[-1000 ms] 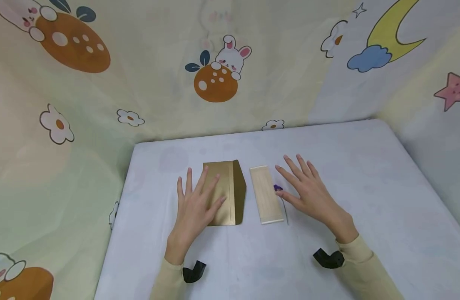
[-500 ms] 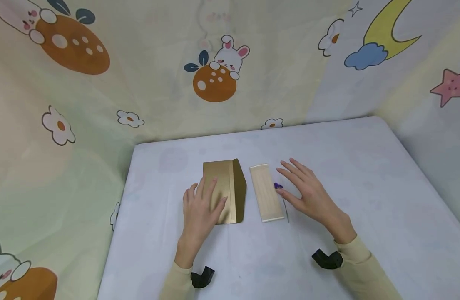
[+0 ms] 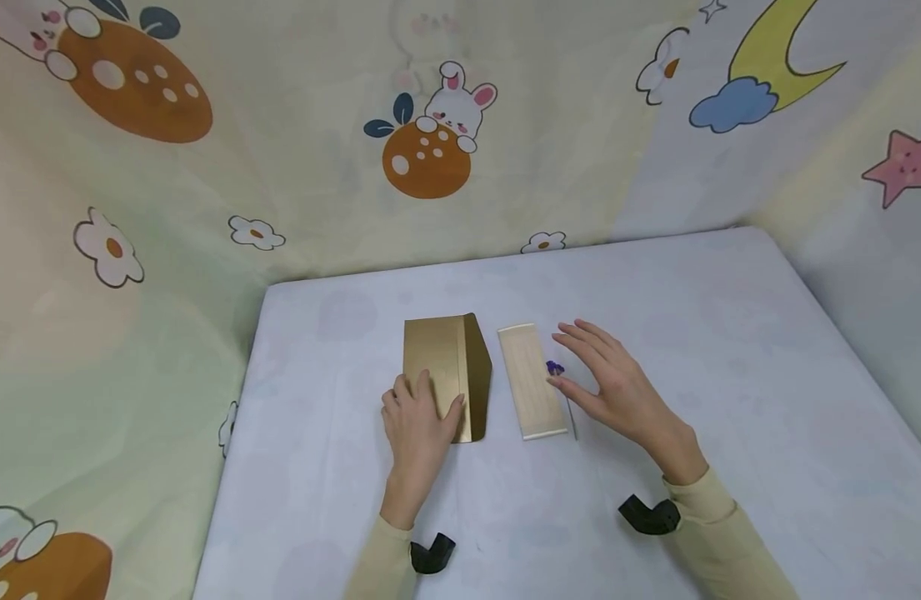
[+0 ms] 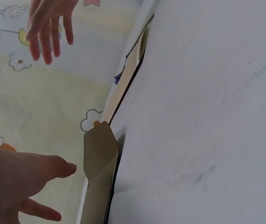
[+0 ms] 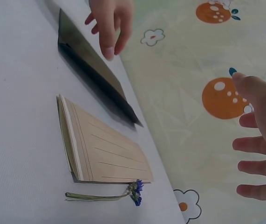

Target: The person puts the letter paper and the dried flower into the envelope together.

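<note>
A gold envelope [image 3: 435, 343] lies on the table, its flap [image 3: 476, 379] unfolded to the right. Over its lower part hangs my left hand [image 3: 417, 429], fingers loosely bent; the left wrist view shows the thumb [image 4: 60, 168] apart from the envelope. To the right lies folded letter paper [image 3: 533, 385], which the right wrist view shows as tan, lined sheets in a stack. Alongside its right edge is a dried flower sprig [image 5: 136, 190] with purple-blue petals and a thin stem. Above this sprig my right hand [image 3: 621, 387] hovers, fingers spread and holding nothing.
A white cloth covers the table [image 3: 655, 300]. Behind and at the sides hangs a curtain [image 3: 317, 150] printed with rabbits, flowers and a moon. A black curved piece sits at each sleeve cuff, one by the left wrist [image 3: 432, 554] and one by the right [image 3: 649, 515].
My left hand has moved right and toward me over the envelope, and its fingers have bent. The right hand's fingers have drawn closer together, its place almost the same.
</note>
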A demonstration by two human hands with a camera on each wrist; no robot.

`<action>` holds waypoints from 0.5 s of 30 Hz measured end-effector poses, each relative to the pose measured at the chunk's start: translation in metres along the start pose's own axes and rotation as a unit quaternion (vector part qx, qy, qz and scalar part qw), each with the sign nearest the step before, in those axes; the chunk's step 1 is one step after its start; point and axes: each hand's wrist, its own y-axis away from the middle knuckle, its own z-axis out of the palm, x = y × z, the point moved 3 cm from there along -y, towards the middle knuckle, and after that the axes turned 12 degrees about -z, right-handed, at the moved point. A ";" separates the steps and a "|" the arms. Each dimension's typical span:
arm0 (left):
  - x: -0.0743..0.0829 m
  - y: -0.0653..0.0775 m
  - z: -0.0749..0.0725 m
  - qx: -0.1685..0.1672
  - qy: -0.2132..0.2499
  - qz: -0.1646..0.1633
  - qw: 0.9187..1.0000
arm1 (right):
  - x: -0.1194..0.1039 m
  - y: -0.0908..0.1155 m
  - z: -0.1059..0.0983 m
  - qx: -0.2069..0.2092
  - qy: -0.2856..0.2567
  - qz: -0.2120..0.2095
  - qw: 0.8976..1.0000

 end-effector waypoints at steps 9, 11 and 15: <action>0.005 -0.001 0.009 -0.012 -0.021 -0.019 1.000 | 0.000 0.007 0.005 -0.007 -0.006 0.010 1.000; 0.006 0.000 0.011 -0.013 -0.031 -0.021 0.999 | 0.000 0.008 0.007 -0.008 -0.009 0.013 1.000; 0.009 0.001 0.014 -0.012 -0.045 -0.022 0.999 | -0.002 0.011 0.013 -0.009 -0.020 0.018 1.000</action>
